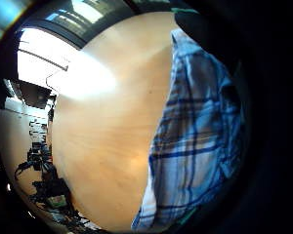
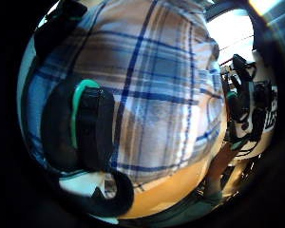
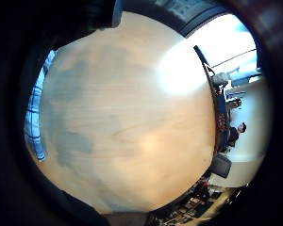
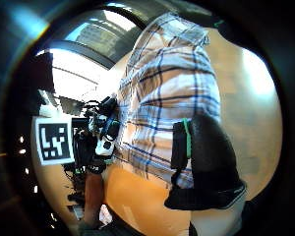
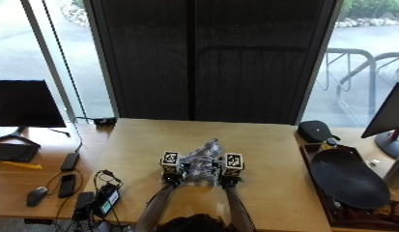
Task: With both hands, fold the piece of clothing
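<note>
**Plaid shirt bunched mid-table, both hands on it**

Blue-and-white plaid shirt (image 5: 200, 162) crumpled in a heap on the wooden table (image 5: 263, 145), near the centre and toward the near edge. Bare wood all round the heap: wide strip to the far edge by the window, clear run left and right. Left table edge close to a charger with cable (image 5: 104, 198); adjoining desk carries a mouse (image 5: 36, 195) and a monitor (image 5: 25, 104). Right side bounded by a dark tray (image 5: 307, 154) holding a black oval dish (image 5: 349, 178), with a dark pouch (image 5: 317, 130) beyond it.

Left hand (image 5: 170, 175) at the shirt's left flank, right hand (image 5: 228, 175) at its right flank, forearms running up from the near edge almost parallel, shirt between them. In the left thumb-side palm view, gloved thumb (image 2: 88, 128) curled over the plaid cloth, fabric filling most of that view: gripping the shirt. In the right thumb-side palm view, gloved thumb (image 4: 204, 157) likewise pressed onto the cloth edge, pinching it. Little-finger views mostly bare tabletop, shirt hem along one side.
</note>
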A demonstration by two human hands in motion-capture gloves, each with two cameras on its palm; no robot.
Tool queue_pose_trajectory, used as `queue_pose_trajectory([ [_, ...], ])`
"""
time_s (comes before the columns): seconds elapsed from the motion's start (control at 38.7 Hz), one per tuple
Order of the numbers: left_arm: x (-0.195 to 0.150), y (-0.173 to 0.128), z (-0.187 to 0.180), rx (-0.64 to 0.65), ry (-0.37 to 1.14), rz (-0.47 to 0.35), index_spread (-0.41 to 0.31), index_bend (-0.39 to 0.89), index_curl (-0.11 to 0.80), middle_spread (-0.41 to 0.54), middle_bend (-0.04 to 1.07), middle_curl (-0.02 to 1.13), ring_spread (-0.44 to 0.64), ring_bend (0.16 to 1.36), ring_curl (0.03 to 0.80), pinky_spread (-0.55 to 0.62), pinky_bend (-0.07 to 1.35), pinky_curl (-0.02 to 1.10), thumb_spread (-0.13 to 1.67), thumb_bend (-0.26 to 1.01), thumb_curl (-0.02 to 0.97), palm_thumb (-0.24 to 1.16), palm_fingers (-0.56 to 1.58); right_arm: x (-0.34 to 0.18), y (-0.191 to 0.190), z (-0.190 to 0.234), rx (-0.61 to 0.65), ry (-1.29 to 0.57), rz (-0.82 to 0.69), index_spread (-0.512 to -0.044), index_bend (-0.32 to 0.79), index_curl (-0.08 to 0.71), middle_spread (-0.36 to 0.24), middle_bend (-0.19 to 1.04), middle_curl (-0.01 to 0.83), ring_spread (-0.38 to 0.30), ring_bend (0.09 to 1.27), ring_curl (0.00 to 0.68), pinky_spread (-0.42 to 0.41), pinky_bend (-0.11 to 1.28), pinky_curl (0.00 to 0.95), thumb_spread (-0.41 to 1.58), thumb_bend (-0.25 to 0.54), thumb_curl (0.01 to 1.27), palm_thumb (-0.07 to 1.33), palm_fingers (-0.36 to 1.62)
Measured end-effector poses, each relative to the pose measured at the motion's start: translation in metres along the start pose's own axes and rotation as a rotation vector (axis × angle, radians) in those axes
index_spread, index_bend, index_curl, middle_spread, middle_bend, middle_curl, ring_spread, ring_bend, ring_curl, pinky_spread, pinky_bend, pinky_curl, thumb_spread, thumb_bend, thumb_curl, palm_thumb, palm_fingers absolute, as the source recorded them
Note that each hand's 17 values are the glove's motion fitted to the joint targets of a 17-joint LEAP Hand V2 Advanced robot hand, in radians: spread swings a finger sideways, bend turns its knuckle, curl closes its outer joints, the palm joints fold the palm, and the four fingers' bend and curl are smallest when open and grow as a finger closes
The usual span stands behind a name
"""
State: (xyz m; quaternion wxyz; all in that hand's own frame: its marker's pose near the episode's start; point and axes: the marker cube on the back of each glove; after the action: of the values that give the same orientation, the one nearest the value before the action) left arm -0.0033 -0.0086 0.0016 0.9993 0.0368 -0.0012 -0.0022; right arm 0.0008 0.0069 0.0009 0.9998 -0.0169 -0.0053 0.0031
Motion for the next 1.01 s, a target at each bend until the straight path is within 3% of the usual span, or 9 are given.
queue_pose_trajectory([
  [0.15, -0.003, 0.004, 0.005, 0.010, 0.008, -0.013, -0.116, 0.24, 0.153, -0.053, 0.28, 0.19, 0.06, 0.48, 0.192, 0.26, 0.19, 0.08, 0.82, 0.11, 0.054, 0.16, 0.62, 0.007, 0.011, 0.001, -0.067, -0.036, 0.041, -0.247, 0.24, 0.165, 0.001, 0.15, 0.073, 0.062, 0.30, 0.128, 0.183, 0.52, 0.195, 0.76, 0.310, 0.14, 0.47, 0.44],
  [0.36, 0.004, 0.007, 0.006, -0.016, 0.086, -0.015, -0.143, 0.19, 0.224, -0.080, 0.29, 0.26, 0.06, 0.49, 0.240, 0.35, 0.17, 0.10, 1.14, 0.10, 0.095, 0.15, 0.63, 0.021, 0.006, -0.004, -0.018, 0.010, 0.063, -0.297, 0.22, 0.237, 0.000, 0.16, 0.124, 0.076, 0.30, 0.176, 0.226, 0.52, 0.245, 1.04, 0.298, 0.20, 0.50, 0.42],
  [0.67, 0.009, 0.011, 0.001, -0.062, 0.242, -0.002, -0.157, 0.16, 0.290, -0.093, 0.29, 0.33, 0.05, 0.48, 0.277, 0.40, 0.17, 0.11, 1.31, 0.08, 0.150, 0.16, 0.63, 0.007, -0.001, -0.004, 0.074, -0.011, 0.017, -0.323, 0.19, 0.302, -0.001, 0.15, 0.172, 0.083, 0.30, 0.217, 0.246, 0.51, 0.281, 1.20, 0.241, 0.27, 0.51, 0.41],
  [0.85, 0.006, 0.003, 0.003, 0.006, 0.219, 0.009, -0.158, 0.16, 0.311, -0.096, 0.29, 0.35, 0.05, 0.49, 0.291, 0.41, 0.17, 0.12, 1.33, 0.06, 0.174, 0.16, 0.62, 0.006, 0.004, -0.004, 0.033, -0.021, 0.013, -0.327, 0.19, 0.327, -0.001, 0.15, 0.191, 0.084, 0.30, 0.237, 0.249, 0.51, 0.297, 1.24, 0.206, 0.29, 0.52, 0.40],
  [1.01, 0.005, 0.009, 0.001, -0.028, 0.224, 0.003, -0.158, 0.16, 0.328, -0.096, 0.28, 0.37, 0.05, 0.48, 0.301, 0.41, 0.17, 0.13, 1.35, 0.05, 0.194, 0.17, 0.62, 0.015, 0.001, -0.010, 0.094, 0.020, 0.028, -0.330, 0.18, 0.341, -0.001, 0.15, 0.203, 0.085, 0.31, 0.252, 0.250, 0.50, 0.307, 1.26, 0.177, 0.31, 0.53, 0.40],
])
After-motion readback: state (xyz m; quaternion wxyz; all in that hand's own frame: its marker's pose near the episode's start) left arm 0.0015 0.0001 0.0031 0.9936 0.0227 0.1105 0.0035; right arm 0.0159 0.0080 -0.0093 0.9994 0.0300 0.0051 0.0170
